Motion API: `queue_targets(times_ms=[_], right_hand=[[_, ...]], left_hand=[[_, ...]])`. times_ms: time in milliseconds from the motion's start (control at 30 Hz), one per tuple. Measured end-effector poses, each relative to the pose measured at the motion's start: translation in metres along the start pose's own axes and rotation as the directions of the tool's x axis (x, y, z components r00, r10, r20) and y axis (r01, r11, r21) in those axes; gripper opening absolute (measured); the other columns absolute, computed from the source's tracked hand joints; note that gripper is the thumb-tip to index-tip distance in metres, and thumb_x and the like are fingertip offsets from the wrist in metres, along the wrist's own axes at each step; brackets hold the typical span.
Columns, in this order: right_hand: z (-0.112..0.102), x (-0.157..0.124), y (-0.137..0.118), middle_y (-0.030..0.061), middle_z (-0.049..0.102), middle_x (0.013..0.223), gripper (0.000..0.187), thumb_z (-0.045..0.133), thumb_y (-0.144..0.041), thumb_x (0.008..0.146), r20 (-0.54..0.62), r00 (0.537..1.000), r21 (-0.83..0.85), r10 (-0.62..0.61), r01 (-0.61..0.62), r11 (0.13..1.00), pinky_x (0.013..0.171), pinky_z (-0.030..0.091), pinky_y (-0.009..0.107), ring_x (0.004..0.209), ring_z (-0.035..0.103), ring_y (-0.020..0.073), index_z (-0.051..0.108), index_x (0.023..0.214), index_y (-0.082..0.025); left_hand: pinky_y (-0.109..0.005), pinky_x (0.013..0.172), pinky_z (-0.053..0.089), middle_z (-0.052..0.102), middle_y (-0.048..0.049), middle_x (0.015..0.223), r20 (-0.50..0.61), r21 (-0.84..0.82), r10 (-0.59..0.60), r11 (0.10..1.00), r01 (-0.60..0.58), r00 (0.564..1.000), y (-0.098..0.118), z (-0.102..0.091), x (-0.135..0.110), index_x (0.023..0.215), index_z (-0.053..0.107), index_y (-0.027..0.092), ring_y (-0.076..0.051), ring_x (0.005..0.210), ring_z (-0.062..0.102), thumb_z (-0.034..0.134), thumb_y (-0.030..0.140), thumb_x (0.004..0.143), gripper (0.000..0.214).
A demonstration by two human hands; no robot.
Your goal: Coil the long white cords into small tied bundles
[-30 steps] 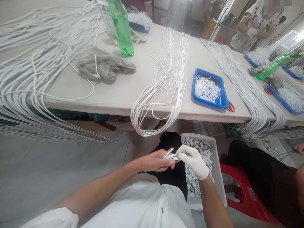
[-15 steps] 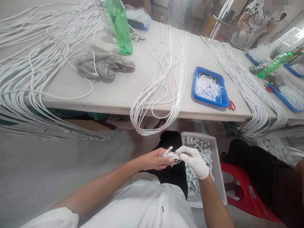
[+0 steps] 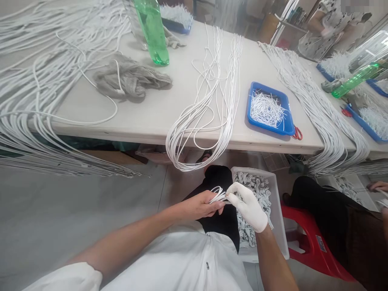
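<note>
My left hand (image 3: 198, 205), bare, and my right hand (image 3: 247, 206), in a white glove, meet above my lap. Between them is a small bunch of white elastic cord (image 3: 218, 195), looped over my left fingers and pinched by my gloved fingertips. Directly below my right hand stands a white plastic crate (image 3: 275, 210) filled with coiled white cord (image 3: 253, 190). The cord's far end is hidden by my fingers.
Long white cords (image 3: 194, 137) hang over the edge of a white table (image 3: 145, 117), which holds a grey cloth (image 3: 130, 79), a green bottle (image 3: 153, 32) and a blue tray (image 3: 270, 89) of cut cord. A seated person's hand (image 3: 377, 186) is at right beside a red stool (image 3: 312, 242).
The cord between my hands has gone from a flatter bunch to a small raised loop above my left fingers. The whole scene sits slightly higher in view.
</note>
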State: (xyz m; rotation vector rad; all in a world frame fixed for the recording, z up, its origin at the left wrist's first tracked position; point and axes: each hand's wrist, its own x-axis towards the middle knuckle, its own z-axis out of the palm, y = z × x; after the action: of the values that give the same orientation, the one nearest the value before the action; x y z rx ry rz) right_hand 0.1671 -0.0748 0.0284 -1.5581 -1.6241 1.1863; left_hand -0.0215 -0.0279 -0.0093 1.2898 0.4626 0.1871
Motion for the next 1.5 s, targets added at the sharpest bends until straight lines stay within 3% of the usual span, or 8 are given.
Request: queue_targets(times_ms=[133,300,467,600,900,1067,1333,1500], right_hand=[[0.006,0.000,0.004,-0.0027,0.053,0.070,0.021,0.052,-0.027,0.088,0.045,0.995,0.112,0.093,-0.098,0.989,0.067,0.037,0.025,0.069,0.048,0.0129,0.052,0.068,-0.019],[0.005,-0.001,0.014,-0.0031,0.047,0.064,0.029,0.046,-0.031,0.091,0.115,0.984,0.252,0.140,-0.165,0.954,0.061,0.033,0.024,0.063,0.041,0.0116,0.050,0.066,-0.018],[0.001,-0.005,0.016,-0.0017,0.050,0.069,0.030,0.042,-0.034,0.093,0.080,0.987,0.239,0.136,-0.152,0.959,0.064,0.035,0.025,0.067,0.044,0.0130,0.056,0.072,-0.018],[0.001,-0.007,0.015,-0.0014,0.053,0.072,0.021,0.049,-0.032,0.089,0.068,0.989,0.224,0.131,-0.143,0.964,0.066,0.036,0.026,0.070,0.045,0.0138,0.059,0.076,-0.019],[0.000,-0.010,0.016,-0.0003,0.057,0.074,0.027,0.043,-0.033,0.092,0.062,0.985,0.250,0.159,-0.170,0.953,0.068,0.038,0.026,0.071,0.048,0.0146,0.061,0.077,-0.019],[0.002,-0.010,0.013,-0.0017,0.056,0.073,0.018,0.052,-0.030,0.088,0.046,0.987,0.222,0.154,-0.160,0.962,0.068,0.037,0.025,0.071,0.047,0.0137,0.059,0.075,-0.019],[0.006,-0.009,0.023,-0.0006,0.053,0.070,0.028,0.045,-0.035,0.091,0.029,0.985,0.292,0.172,-0.173,0.941,0.066,0.037,0.026,0.068,0.046,0.0139,0.058,0.072,-0.018],[0.006,-0.010,0.021,-0.0011,0.055,0.072,0.020,0.052,-0.033,0.088,0.020,0.984,0.277,0.177,-0.175,0.945,0.066,0.037,0.025,0.069,0.046,0.0140,0.060,0.076,-0.018]], left_hand=[[-0.018,0.042,0.021,0.034,0.0071,0.049,-0.039,0.000,0.022,1.000,-0.022,0.999,-0.001,0.005,0.000,0.075,0.056,0.014,-0.005,0.045,0.029,0.046,0.049,0.091,0.040],[-0.019,0.042,0.019,0.033,0.0075,0.048,-0.004,-0.032,0.014,0.999,-0.014,1.000,-0.004,0.006,0.000,0.075,0.057,0.013,-0.005,0.044,0.027,0.046,0.050,0.090,0.041],[-0.018,0.042,0.020,0.033,0.0075,0.048,-0.013,-0.048,0.010,0.999,-0.011,1.000,-0.003,0.005,0.000,0.075,0.057,0.013,-0.005,0.044,0.026,0.047,0.051,0.090,0.042],[-0.019,0.041,0.019,0.032,0.0075,0.048,-0.016,-0.041,0.006,0.999,-0.007,1.000,-0.004,0.005,0.001,0.076,0.057,0.014,-0.005,0.043,0.025,0.046,0.051,0.090,0.042],[-0.019,0.040,0.020,0.033,0.0071,0.048,-0.034,-0.014,-0.011,1.000,0.010,0.999,-0.002,0.005,0.002,0.074,0.057,0.014,-0.006,0.043,0.026,0.046,0.053,0.089,0.044],[-0.019,0.042,0.019,0.032,0.0072,0.048,-0.021,-0.036,0.001,0.999,-0.002,1.000,0.000,0.005,0.002,0.074,0.056,0.014,-0.005,0.044,0.026,0.046,0.052,0.089,0.043],[-0.019,0.041,0.019,0.032,0.0073,0.047,-0.028,-0.027,-0.021,0.999,0.020,0.999,-0.003,0.005,0.002,0.074,0.056,0.013,-0.005,0.043,0.025,0.047,0.053,0.089,0.043],[-0.019,0.041,0.018,0.031,0.0074,0.048,-0.020,-0.077,0.006,0.997,-0.007,1.000,-0.006,0.005,0.004,0.075,0.056,0.014,-0.006,0.044,0.025,0.046,0.054,0.089,0.043]])
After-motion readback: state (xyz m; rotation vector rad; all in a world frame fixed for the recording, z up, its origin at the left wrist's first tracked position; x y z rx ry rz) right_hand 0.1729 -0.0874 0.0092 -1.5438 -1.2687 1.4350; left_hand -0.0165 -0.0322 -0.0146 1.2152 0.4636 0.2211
